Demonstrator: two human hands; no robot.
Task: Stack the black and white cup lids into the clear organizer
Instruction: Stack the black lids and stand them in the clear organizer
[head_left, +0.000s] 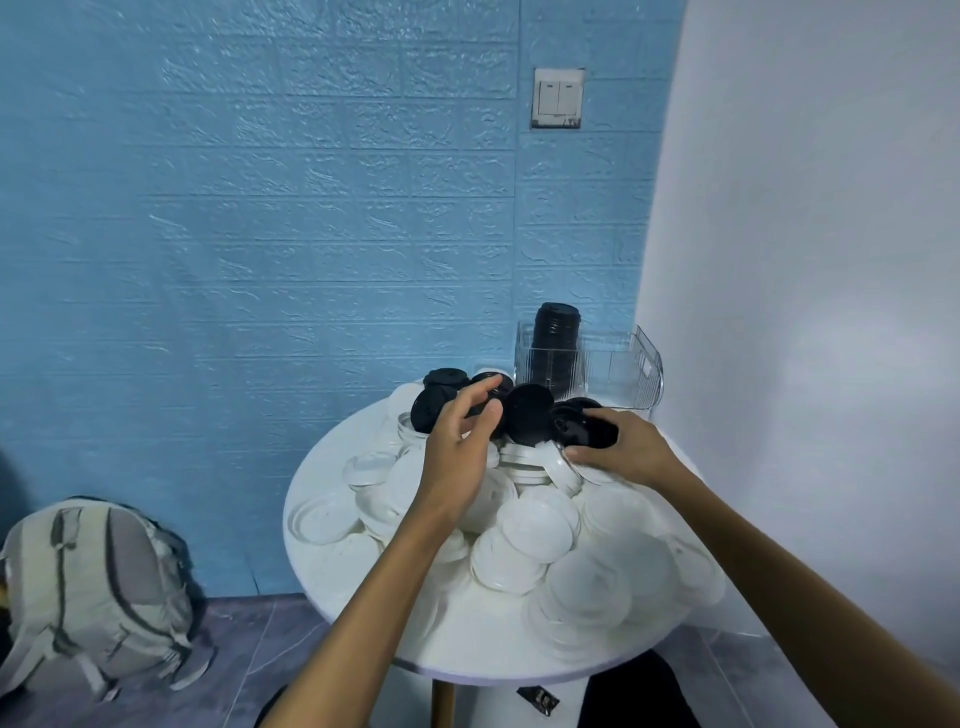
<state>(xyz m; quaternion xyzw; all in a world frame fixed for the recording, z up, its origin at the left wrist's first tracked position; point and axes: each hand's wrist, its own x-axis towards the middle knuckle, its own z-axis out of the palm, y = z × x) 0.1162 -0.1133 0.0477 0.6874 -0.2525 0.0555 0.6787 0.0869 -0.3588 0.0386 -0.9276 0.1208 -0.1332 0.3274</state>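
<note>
Grabbing black lids rn: right hand (621, 447) pinches one (582, 423), left hand (460, 434) curls round another (434, 410). Clear organizer (592, 366) w/ a black stack (557, 343) sits just behind on the tabletop (322, 483), nearer the right hand.

Grey backpack (93, 587) on floor, wall switch (558, 98), blue wall (260, 208)

left hand (457, 447) pinches black lid (434, 410) | right hand (621, 449) grips black lids (582, 426)
</note>
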